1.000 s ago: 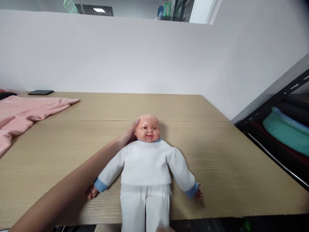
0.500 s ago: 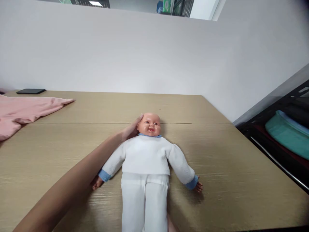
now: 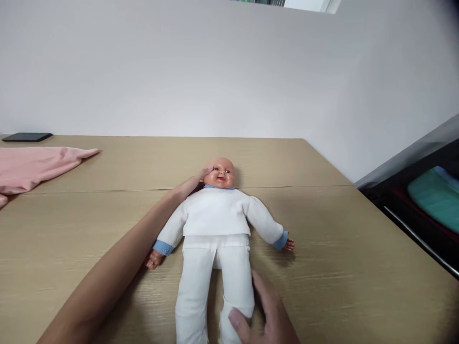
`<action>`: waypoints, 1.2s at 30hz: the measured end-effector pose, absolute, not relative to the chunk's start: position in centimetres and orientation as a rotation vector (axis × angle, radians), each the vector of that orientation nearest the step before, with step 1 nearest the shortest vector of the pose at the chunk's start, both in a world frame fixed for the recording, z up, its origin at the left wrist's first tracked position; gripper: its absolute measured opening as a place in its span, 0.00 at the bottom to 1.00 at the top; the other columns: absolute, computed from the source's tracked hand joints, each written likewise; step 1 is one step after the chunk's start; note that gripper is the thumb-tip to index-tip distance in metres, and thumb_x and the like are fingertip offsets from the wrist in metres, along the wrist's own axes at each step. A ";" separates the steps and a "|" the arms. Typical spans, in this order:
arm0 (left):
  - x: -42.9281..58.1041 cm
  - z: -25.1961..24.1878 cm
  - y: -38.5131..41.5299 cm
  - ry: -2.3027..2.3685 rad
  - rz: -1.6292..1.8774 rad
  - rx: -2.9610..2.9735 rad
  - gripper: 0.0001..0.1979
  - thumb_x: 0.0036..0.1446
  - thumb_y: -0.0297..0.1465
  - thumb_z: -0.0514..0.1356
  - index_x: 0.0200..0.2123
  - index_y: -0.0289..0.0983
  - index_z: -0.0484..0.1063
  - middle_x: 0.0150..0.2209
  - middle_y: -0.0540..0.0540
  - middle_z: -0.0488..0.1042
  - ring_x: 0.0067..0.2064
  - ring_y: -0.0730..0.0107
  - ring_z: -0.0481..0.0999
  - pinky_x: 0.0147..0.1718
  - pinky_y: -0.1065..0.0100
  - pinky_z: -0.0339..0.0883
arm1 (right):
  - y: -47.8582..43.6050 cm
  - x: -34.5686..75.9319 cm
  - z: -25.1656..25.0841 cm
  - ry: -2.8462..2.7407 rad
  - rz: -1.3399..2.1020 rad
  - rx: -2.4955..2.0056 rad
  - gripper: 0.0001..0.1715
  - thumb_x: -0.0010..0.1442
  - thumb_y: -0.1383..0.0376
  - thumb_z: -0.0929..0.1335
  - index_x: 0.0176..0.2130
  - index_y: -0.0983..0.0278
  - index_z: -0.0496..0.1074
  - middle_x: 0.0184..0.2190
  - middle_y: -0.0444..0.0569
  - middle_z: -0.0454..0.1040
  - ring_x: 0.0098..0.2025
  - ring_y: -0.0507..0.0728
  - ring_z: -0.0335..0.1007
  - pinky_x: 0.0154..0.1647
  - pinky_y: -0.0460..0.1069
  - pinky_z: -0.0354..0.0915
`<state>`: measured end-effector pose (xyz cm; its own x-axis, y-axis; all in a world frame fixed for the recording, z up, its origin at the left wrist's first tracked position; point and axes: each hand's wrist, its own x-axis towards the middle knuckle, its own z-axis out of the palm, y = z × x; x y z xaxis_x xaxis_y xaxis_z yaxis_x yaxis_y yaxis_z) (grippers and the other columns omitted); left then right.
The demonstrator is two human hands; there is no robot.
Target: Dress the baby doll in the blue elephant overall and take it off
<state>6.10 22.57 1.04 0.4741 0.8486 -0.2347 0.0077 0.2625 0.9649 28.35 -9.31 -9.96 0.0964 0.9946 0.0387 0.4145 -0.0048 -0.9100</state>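
Observation:
A baby doll (image 3: 214, 224) in a white top and white trousers lies on its back on the wooden table (image 3: 322, 229), head pointing away from me. My left hand (image 3: 191, 182) reaches along the doll's side and cups the side of its head. My right hand (image 3: 265, 310) rests on the doll's right trouser leg near the bottom edge, thumb on the cloth and fingers curled beside it.
A pink garment (image 3: 32, 165) lies at the table's left, with a dark phone (image 3: 27, 137) behind it by the white wall. A dark metal shelf (image 3: 423, 210) holding a teal item (image 3: 435, 196) stands on the right.
The doll has slid farther from me across the table, so its legs show more. My right hand has come into view on its leg. My left hand stays at the head.

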 end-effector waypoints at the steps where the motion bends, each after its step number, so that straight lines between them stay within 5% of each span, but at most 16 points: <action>1: 6.3 0.8 22.7 0.925 0.688 1.147 0.32 0.74 0.56 0.58 0.56 0.32 0.81 0.57 0.35 0.86 0.62 0.49 0.83 0.65 0.58 0.74 | -9.0 28.9 -10.1 -1.456 0.845 -1.543 0.43 0.56 0.56 0.79 0.68 0.55 0.74 0.60 0.58 0.82 0.60 0.76 0.81 0.61 0.66 0.79; 8: 6.8 -0.3 23.5 1.044 0.633 1.278 0.40 0.63 0.68 0.59 0.55 0.40 0.85 0.47 0.41 0.89 0.54 0.44 0.86 0.58 0.56 0.76 | -9.4 29.5 -9.9 -1.461 0.869 -1.553 0.49 0.58 0.60 0.78 0.73 0.57 0.65 0.66 0.62 0.77 0.64 0.73 0.79 0.63 0.64 0.78; 13: 5.8 -0.3 24.4 1.320 0.542 1.529 0.46 0.63 0.72 0.51 0.51 0.38 0.86 0.36 0.42 0.86 0.42 0.47 0.83 0.42 0.57 0.73 | -9.5 29.1 -9.2 -1.435 0.855 -1.561 0.48 0.57 0.59 0.79 0.72 0.53 0.68 0.64 0.59 0.78 0.62 0.74 0.81 0.62 0.66 0.79; 24: 5.3 1.1 23.7 1.305 0.516 1.482 0.36 0.62 0.70 0.56 0.36 0.40 0.76 0.22 0.50 0.66 0.26 0.61 0.65 0.30 0.61 0.52 | -9.4 28.6 -9.7 -1.427 0.834 -1.570 0.45 0.58 0.58 0.78 0.71 0.53 0.69 0.62 0.59 0.79 0.61 0.75 0.80 0.62 0.67 0.78; 32: 4.5 -0.1 23.2 1.439 0.601 1.687 0.42 0.67 0.70 0.48 0.41 0.37 0.77 0.37 0.40 0.83 0.42 0.50 0.79 0.41 0.59 0.67 | -8.6 30.2 -9.7 -1.561 0.812 -1.527 0.42 0.65 0.55 0.77 0.73 0.52 0.67 0.64 0.58 0.80 0.60 0.73 0.82 0.59 0.64 0.82; 36: 4.2 0.6 21.1 1.601 0.716 1.806 0.38 0.72 0.63 0.50 0.56 0.35 0.74 0.56 0.34 0.82 0.52 0.46 0.81 0.51 0.57 0.69 | -8.0 29.7 -8.6 -1.549 0.715 -1.507 0.42 0.68 0.56 0.75 0.74 0.53 0.62 0.65 0.58 0.78 0.58 0.70 0.82 0.58 0.61 0.82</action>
<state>4.20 21.11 0.62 0.1209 0.9927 -0.0021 0.6598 -0.0788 0.7473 29.71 -8.02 -8.65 0.0737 0.9817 0.1754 0.5036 0.1152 -0.8562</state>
